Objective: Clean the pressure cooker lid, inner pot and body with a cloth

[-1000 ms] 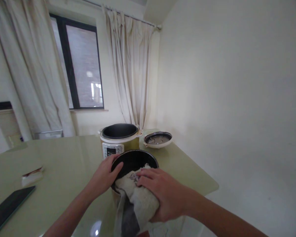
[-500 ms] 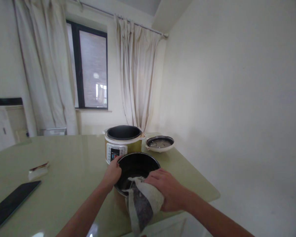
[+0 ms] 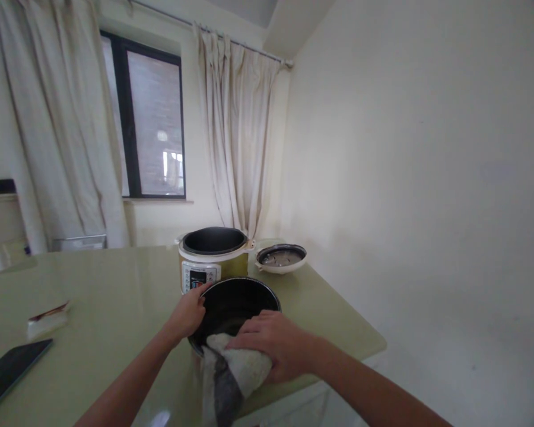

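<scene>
Pale green, our table (image 3: 115,308) bears the cooker (image 3: 218,258); the pot (image 3: 235,302) is just nearer us. Since a second ago, we've drawn the cloth (image 3: 247,365) back toward the pot's near rim, so wiping seems centred there. Our right hand (image 3: 282,344) clutches it; our left hand (image 3: 187,314) grips the left rim.

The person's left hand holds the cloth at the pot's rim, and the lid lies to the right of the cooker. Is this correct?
No, the head view shows the right hand, not the left hand, holding the cloth at the rim of the pot. The lid lies right of the cooker.
</scene>
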Demonstrator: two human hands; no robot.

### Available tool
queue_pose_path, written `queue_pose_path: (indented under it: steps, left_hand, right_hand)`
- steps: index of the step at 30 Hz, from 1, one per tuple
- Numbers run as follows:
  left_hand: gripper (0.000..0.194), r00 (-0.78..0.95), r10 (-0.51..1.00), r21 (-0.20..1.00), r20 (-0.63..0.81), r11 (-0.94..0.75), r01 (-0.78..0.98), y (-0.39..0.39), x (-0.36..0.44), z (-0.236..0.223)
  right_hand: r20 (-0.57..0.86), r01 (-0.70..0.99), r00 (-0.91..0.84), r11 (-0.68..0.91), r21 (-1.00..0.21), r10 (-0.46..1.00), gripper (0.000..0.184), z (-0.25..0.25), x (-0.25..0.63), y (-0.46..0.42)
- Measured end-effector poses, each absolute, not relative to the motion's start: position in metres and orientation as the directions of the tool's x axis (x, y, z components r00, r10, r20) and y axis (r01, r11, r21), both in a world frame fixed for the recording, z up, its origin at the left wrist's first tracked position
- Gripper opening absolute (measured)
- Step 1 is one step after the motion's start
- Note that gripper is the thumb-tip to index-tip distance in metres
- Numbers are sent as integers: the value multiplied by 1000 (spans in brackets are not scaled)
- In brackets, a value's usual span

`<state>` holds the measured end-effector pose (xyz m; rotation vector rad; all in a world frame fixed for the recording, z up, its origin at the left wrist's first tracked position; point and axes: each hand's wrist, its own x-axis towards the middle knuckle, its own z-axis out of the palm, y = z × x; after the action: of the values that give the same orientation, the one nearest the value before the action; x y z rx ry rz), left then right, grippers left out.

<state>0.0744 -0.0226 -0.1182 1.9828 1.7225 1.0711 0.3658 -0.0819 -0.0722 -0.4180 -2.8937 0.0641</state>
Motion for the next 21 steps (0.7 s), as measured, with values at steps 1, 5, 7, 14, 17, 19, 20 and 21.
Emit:
queue_pose_path:
  steps: [1,5,7,14,17,19,20,21]
  left_hand:
    - [57,18,950,654,312,-229,721,-20,74,-117]
    - [58,72,963,579,259,-214,787,-17,79,-105]
    - [54,39,968,475,248,-157,866,-27,83,-94]
    - [30,99,721,183,685,-303,935,-123,112,-98]
    - [25,261,637,181,725,-542,821,-149,128,-129]
    - [24,257,608,193,751,-575,795,-151,127,-143]
    - [20,243,623,221,743,-571,791,-149,122,-145]
    - [25,233,653,260,721,-566,782,-146,115,-144]
  right_hand:
    - [222,251,-937,961,-114,271,60,-70,381,-75]
    - [299,298,-886,929,-220,355,55,-69,410,-63]
    - [307,329,-869,917,-223,387,53,-71,408,-63]
    - [429,405,-775,886,-228,464,55,-89,383,-71]
    - [456,537,-682,814,-220,572,53,-98,363,-84]
    - [438,568,-675,797,-204,593,51,-99,353,-91]
    - [414,539,-713,820,-191,566,51,-98,352,-92]
    - [385,485,-766,856,-181,515,51,-95,353,-90]
